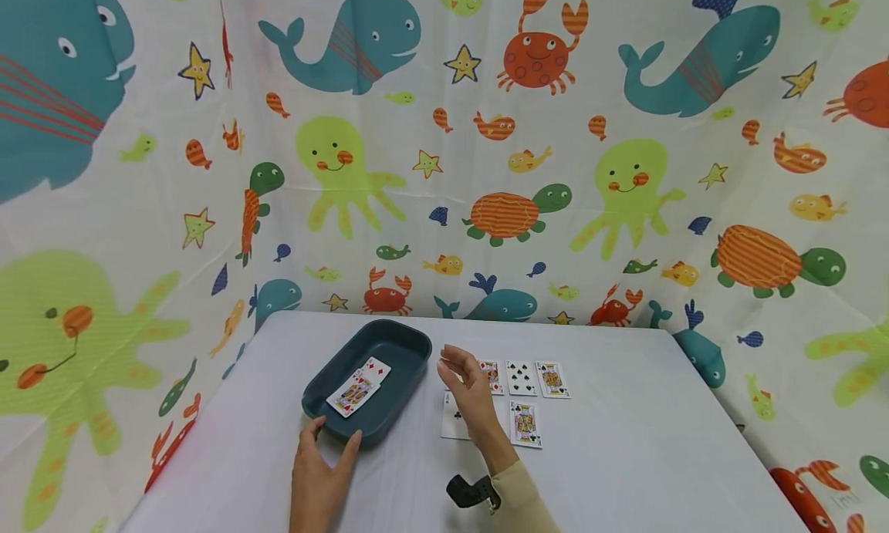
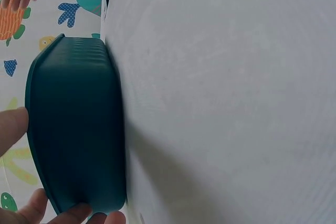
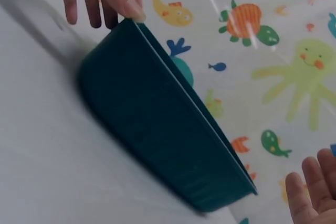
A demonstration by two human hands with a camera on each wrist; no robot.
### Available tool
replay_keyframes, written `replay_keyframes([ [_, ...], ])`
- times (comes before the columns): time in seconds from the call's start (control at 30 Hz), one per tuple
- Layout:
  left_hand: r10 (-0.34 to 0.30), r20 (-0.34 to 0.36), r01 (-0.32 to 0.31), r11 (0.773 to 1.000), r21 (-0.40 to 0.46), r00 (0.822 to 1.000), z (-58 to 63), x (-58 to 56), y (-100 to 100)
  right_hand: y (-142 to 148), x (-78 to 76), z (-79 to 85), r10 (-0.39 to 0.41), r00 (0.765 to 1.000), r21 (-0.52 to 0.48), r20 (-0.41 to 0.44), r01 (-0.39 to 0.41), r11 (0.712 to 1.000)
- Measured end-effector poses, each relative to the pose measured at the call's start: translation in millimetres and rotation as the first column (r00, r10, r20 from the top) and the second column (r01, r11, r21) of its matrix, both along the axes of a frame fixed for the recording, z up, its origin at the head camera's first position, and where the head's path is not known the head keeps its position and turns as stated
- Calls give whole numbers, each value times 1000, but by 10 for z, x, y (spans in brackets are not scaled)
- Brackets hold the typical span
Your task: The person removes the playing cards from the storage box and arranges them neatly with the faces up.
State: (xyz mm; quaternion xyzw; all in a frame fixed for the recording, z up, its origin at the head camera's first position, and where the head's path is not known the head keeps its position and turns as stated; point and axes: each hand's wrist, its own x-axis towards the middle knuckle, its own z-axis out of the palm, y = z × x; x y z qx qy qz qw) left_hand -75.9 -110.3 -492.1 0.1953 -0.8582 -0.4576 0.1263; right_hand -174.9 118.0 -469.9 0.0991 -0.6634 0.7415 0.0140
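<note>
1 tray (image 1: pixel 392 346), 2 cards in it (image 1: pixel 354 393), min. 5 tbl cards (image 1: pixel 525 425), 1 tbl (image 1: pixel 625 433)

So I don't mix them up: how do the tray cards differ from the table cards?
The tray cards overlap in one cluster; the table cards lie in two rows. The tray cards lie slanted, while the table cards sit nearly straight. All those visible are face up.

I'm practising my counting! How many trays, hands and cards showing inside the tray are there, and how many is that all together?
Tray: 1
Left hand and right hand: 2
Cards showing in the tray: 2
Total: 5
</note>
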Motion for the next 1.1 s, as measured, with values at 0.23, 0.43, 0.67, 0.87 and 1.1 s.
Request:
replay_keyframes([
  [0.23,-5,-38,4,1000,-15,999,5,6,13,-292,-60,47,42,999,-32,-19,-43,999],
  [0.43,-1,-37,0,1000,-22,999,-6,6,28,-499,-112,86,96,995,-6,-42,-96,995],
  [0.67,26,-47,-27,999,-28,999,-25,12,44,-694,-127,109,103,994,-6,-35,-104,995],
  [0.87,29,-49,-31,999,-36,998,-27,15,45,-809,-139,45,95,995,1,-28,-95,995],
  [1.1,25,-57,-27,999,-36,998,-30,17,47,-909,-190,14,107,994,72,-20,-105,992],
])
